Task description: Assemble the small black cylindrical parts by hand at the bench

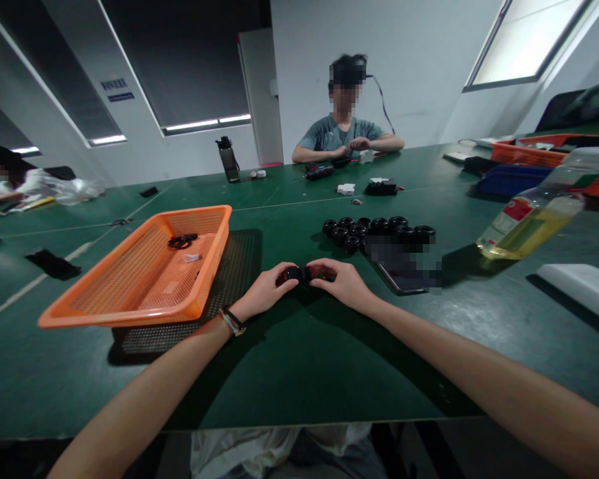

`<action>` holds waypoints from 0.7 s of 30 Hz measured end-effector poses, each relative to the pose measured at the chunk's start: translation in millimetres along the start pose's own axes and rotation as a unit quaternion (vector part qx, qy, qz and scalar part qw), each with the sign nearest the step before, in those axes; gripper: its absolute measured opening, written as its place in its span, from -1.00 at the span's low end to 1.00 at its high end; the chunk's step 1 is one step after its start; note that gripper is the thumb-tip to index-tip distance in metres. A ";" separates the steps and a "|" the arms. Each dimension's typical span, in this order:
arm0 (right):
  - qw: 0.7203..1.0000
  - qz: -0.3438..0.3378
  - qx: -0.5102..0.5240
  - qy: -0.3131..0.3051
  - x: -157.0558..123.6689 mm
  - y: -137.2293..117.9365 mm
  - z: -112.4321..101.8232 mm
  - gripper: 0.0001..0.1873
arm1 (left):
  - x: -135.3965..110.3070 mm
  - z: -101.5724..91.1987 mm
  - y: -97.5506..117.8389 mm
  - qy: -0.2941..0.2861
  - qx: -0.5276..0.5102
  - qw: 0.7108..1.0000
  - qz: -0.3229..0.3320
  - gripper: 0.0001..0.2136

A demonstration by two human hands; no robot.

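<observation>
At far left, see a flat black piece lying on the green table, then an orange basket with black loops inside. Right of the basket, pinch one end of a small black part between thumb and fingers of the left hand, closed snugly. Grip the other end likewise with the right hand; cannot tell about contact with the tabletop. Just beyond the right hand, see clustered round black pieces, touching or nearly touching a dark phone. Farther right, see a bottle of yellow liquid near a white object.
</observation>
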State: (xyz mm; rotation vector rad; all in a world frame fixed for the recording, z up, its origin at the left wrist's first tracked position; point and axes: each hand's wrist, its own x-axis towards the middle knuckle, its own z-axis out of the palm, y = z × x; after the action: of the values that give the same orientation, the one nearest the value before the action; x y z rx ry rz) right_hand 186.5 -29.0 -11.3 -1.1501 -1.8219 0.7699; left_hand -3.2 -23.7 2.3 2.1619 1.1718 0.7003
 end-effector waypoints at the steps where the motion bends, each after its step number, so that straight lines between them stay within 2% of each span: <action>1: 1.000 0.000 0.003 -0.001 0.1 0.2 0.2 -0.69 | 0.0 -0.1 0.1 -0.001 -0.002 1.000 0.001 -0.72; 21: 1.000 0.011 -0.007 -0.008 -0.4 -1.4 -0.8 -0.70 | 0.4 -0.5 0.4 -0.005 0.006 1.000 -0.005 -0.72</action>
State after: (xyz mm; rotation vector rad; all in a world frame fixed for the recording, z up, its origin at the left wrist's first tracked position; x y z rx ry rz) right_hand 186.8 -29.9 -9.9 -1.1766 -1.8333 0.7824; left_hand -3.1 -23.4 3.0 2.1663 1.1828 0.6793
